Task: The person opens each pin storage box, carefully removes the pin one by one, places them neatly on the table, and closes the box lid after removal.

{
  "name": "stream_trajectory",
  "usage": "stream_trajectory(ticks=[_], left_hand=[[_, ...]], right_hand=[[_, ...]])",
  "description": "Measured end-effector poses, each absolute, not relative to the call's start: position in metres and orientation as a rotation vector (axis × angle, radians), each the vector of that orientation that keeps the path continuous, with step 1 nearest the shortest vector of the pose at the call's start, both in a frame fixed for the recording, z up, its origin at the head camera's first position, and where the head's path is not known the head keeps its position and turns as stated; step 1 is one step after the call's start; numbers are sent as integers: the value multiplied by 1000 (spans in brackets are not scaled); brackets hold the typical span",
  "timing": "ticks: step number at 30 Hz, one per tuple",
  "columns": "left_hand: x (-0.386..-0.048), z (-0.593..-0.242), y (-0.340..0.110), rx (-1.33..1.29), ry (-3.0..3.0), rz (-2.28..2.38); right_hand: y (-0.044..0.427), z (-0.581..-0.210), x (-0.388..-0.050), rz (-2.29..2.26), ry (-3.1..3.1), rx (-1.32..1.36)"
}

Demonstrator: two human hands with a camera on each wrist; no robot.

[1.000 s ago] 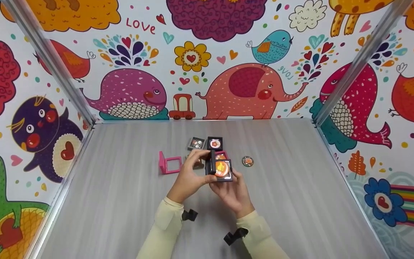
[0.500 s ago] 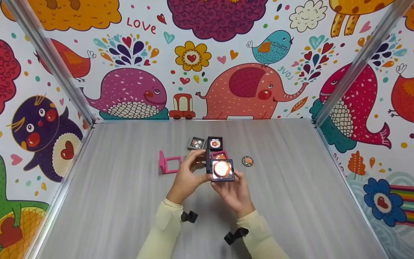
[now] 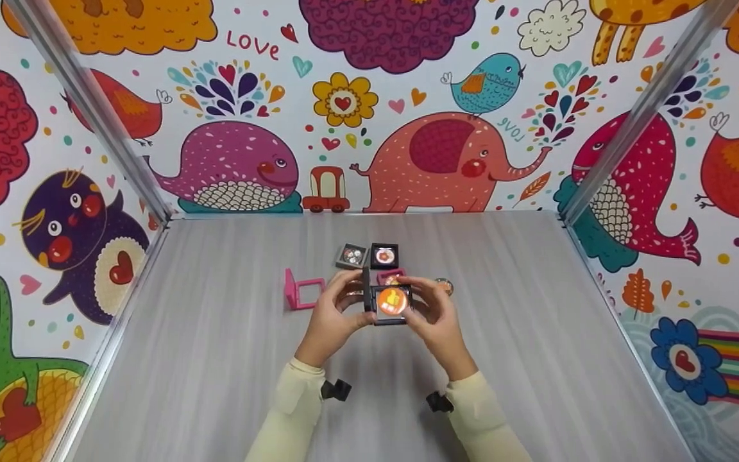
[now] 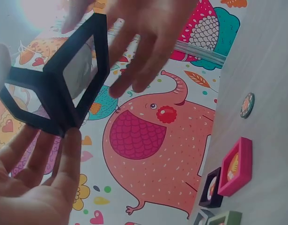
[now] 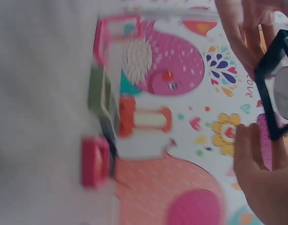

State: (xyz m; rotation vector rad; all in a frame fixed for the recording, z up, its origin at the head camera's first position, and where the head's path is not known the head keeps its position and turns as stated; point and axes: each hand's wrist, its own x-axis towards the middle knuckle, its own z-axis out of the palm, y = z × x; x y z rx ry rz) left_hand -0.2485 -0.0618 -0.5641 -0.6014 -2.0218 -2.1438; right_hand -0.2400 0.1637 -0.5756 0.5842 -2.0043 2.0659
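Black hinged frame (image 4: 62, 101) held open above the desk (image 3: 215, 359)

An orange disc (image 3: 392, 300) sits in its right half. The left hand (image 3: 329, 324) grips the frame's left side between fingers and thumb; the right hand (image 3: 439, 317) has its fingers about the right edge, whether gripping I cannot tell. Left of the frame stands an open pink case (image 3: 290, 292); beyond it, a grey box (image 3: 344, 262) and a dark box (image 3: 374, 255); to its right, a loose round disc (image 4: 247, 105).
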Motion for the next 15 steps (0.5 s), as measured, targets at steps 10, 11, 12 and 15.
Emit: stream_trajectory(ticks=[10,11,12,15], left_hand=[[-248,-569,-60,-618,-2062,-2111],[-248,-570,-60,-616,-2061,-2106],[-248,-570,-61,-614,-2064,-2101],[-249,-572,-61,-610,-2059,-2100]], right_hand=[[167,-563,-235,1545,-2304,761],[167,-563,-235,1527,-2309,762],[168,-562,-235,1500,-2325,757],[168,-561,-235,1461,-2356,759]])
